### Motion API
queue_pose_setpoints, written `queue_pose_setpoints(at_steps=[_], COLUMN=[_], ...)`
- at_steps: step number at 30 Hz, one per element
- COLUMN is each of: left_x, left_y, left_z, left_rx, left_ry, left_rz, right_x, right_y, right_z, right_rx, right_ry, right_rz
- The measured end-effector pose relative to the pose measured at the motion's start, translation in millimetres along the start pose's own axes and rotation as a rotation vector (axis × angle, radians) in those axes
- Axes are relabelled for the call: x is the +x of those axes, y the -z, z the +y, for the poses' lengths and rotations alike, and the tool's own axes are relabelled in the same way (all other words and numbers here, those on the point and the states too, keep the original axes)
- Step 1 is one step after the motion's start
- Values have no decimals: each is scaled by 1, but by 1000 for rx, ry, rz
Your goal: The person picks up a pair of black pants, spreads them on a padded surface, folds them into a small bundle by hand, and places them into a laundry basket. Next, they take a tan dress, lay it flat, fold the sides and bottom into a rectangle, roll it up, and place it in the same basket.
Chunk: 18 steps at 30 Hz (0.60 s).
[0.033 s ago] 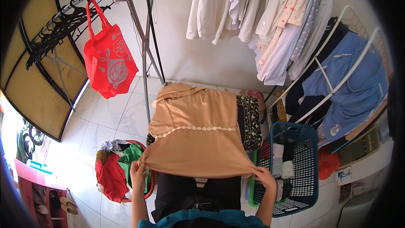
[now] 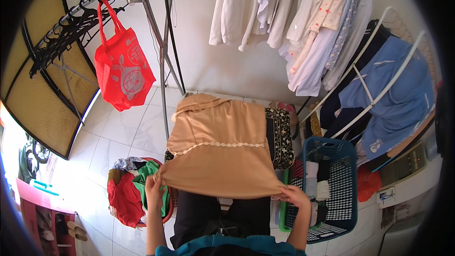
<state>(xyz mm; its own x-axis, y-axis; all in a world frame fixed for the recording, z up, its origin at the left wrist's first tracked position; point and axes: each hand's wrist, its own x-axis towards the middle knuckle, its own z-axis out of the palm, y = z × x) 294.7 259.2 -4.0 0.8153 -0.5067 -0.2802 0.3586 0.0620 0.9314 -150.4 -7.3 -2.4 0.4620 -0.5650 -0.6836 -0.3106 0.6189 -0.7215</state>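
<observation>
A tan satin dress [image 2: 218, 170] with a row of pale flower trim lies spread over a black floral-patterned padded surface [image 2: 280, 137] in front of me. Its near edge is stretched taut above my lap. My left hand [image 2: 154, 190] pinches the near left corner, while the fingers of my right hand [image 2: 296, 196] close on the near right corner. At the far end, the cloth is bunched into a fold. What supports the padded surface is mostly hidden beneath the dress.
Left of my lap, a basket holds crumpled clothes [image 2: 127, 196]. A blue plastic basket [image 2: 351, 199] with rolled cloths stands at right. A red bag [image 2: 124, 68] and black hangers [image 2: 71, 31] hang from a metal rack; light shirts [image 2: 308, 28] hang ahead, blue garments [image 2: 393, 90] on a white rack.
My right hand has shifted slightly left, and the near edge of the dress has risen a little. The left hand stays nearly in place.
</observation>
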Motion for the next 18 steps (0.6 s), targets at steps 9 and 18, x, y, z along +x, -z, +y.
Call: queue_pose_setpoints(at_steps=[9,18], left_x=[234,129], left_y=[-196,-212], left_z=[239,393], left_rx=[135,-76], left_ry=[-541,-800], left_rz=[-173,-321], right_x=[102,-63], right_y=[5,-29], right_z=[-350,-401], right_rx=[326,332], right_ry=[936,1501], right_rz=[22,156])
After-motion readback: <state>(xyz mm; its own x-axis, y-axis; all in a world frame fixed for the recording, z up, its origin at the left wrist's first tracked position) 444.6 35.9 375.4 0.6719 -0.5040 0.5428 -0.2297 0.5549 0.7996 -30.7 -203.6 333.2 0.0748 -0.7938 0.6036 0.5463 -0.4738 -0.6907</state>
